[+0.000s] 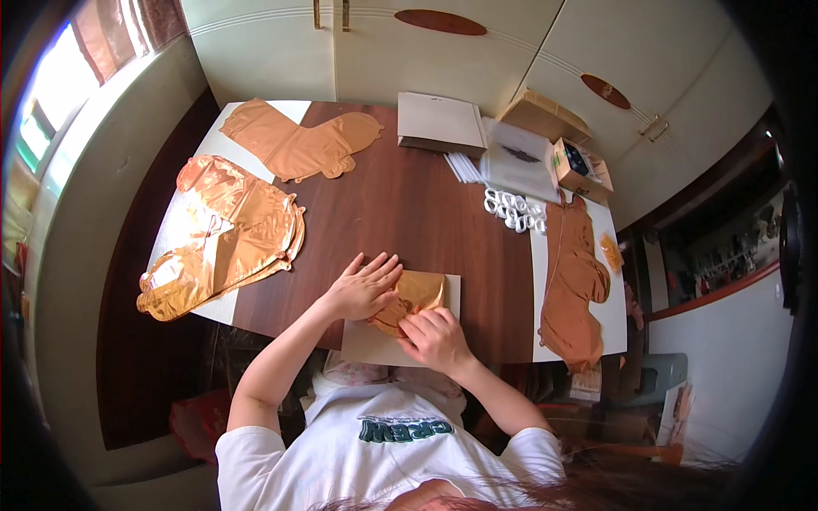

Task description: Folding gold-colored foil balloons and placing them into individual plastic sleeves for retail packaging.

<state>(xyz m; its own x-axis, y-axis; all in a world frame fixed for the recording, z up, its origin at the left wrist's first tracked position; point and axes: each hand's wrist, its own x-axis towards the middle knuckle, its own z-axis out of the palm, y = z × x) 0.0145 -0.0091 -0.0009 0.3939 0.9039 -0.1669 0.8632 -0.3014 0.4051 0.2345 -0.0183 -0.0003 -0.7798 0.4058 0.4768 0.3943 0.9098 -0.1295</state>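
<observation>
A folded gold foil balloon (420, 290) lies on a white board (368, 342) at the table's near edge. My left hand (365, 289) rests flat on the foil's left side, fingers stretched out and a little apart. On the near right side of the same foil, my right hand (435, 338) is closed, its curled fingers gripping the foil's edge. The fingertips of the right hand are partly hidden. The foil between the two hands looks creased and shiny.
Flat gold foil balloons (234, 223) are piled at left, with another balloon (298, 143) behind and one (573, 285) at right. Far right hold a white box (440, 122), clear plastic bags (520, 160), white rings (514, 210), white sticks (463, 168) and an open carton (584, 169).
</observation>
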